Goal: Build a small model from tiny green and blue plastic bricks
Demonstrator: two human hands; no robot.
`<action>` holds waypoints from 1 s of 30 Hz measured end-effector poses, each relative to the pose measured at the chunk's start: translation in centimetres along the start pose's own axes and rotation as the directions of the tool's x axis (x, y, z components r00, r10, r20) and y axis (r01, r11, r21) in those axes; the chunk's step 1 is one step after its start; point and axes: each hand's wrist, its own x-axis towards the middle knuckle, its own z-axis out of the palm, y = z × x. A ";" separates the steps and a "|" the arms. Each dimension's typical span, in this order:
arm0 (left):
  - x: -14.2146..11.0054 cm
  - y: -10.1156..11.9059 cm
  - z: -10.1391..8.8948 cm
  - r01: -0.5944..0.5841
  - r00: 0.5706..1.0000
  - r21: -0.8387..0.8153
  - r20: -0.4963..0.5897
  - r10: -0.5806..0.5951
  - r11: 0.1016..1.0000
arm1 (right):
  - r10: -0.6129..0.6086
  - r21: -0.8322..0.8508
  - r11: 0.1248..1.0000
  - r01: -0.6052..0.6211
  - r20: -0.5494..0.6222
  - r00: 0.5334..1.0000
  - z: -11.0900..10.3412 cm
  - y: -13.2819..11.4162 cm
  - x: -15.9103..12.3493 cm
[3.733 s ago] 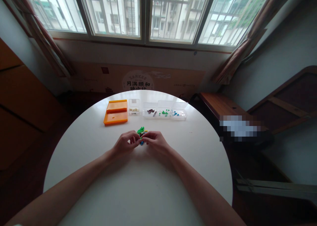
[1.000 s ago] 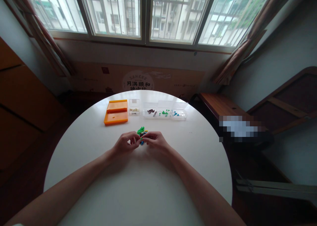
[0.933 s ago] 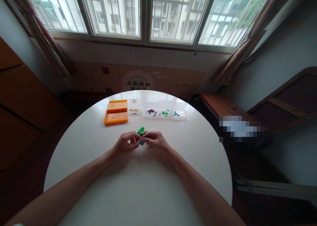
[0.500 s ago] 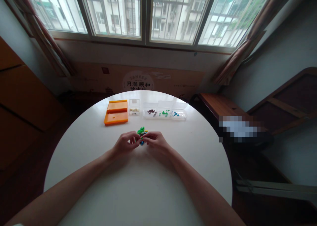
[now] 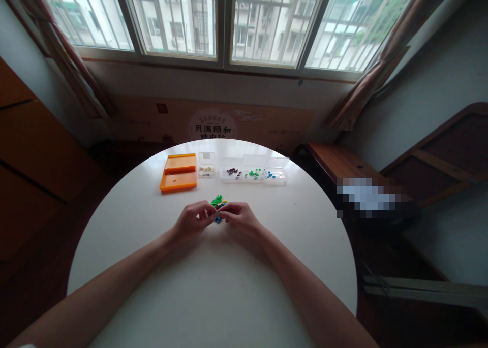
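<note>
A small toy-brick model (image 5: 217, 200) in green, brown, yellow and blue sits between my hands near the middle of the white round table. My left hand (image 5: 195, 217) is closed in a pinch at its left side. From the right, my right hand (image 5: 239, 216) pinches the model's near part, its thumb and finger meeting those of the left. The fingers hide much of the model, and any single piece between the fingertips is too small to make out.
Behind the hands lies an orange two-part tray (image 5: 178, 187). Beside it stands an open clear box (image 5: 207, 171) with cream pieces. Further right, clear lidded boxes (image 5: 244, 179) hold brown, green and blue pieces. The white table (image 5: 206, 287) has a curved edge.
My fingertips have shifted very slightly at the model. The boxes and the tray stay where they were.
</note>
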 end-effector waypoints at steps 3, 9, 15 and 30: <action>0.1 0.2 0.0 -0.005 1.000 0.003 0.003 0.005 1.000 | -0.010 -0.014 1.000 0.010 -0.006 1.000 0.0 0.1 0.0; 0.1 0.3 0.0 -0.023 1.000 -0.010 -0.004 0.023 1.000 | -0.026 -0.052 0.998 0.026 -0.002 1.000 -0.1 0.3 0.1; 0.1 0.2 -0.1 -0.041 0.999 -0.026 0.005 0.041 0.999 | -0.030 -0.083 0.996 0.029 -0.021 0.999 0.0 0.1 0.1; 0.1 0.1 -0.1 -0.016 1.000 0.024 -0.008 0.016 1.000 | -0.029 -0.021 0.999 0.030 0.021 0.999 0.1 0.2 0.0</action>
